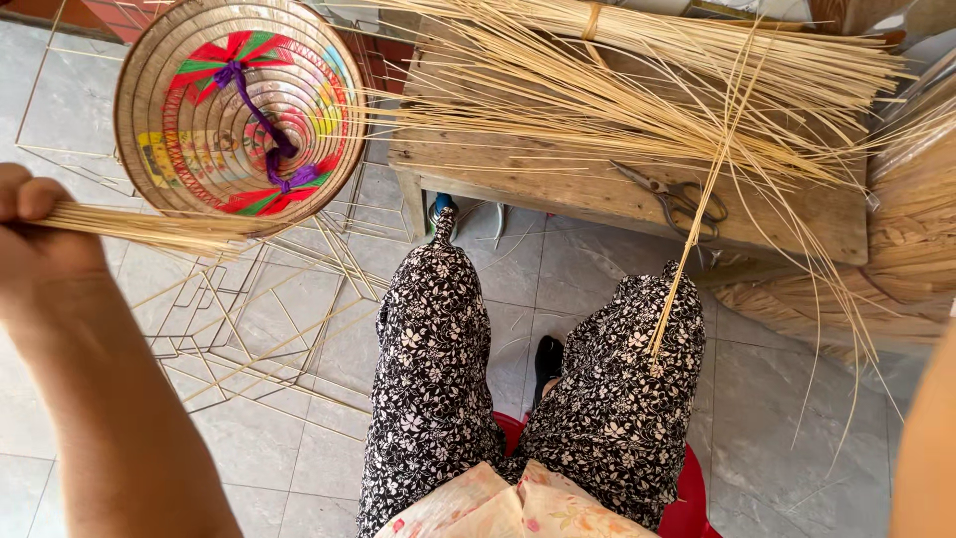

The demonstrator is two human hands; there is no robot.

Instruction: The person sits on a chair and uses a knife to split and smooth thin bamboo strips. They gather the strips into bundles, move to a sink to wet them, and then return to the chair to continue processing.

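At far left, left hand point(35, 224) closed around thin bamboo strips point(149, 227), beside conical hat point(239, 110); right hand out of frame.

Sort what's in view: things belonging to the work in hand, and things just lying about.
In hand: left hand; bunch of thin pale bamboo strips; bundled bamboo strips on wooden bench.
Lying about: conical woven hat with purple ribbon; metal scissors; thin-stick frames on floor.
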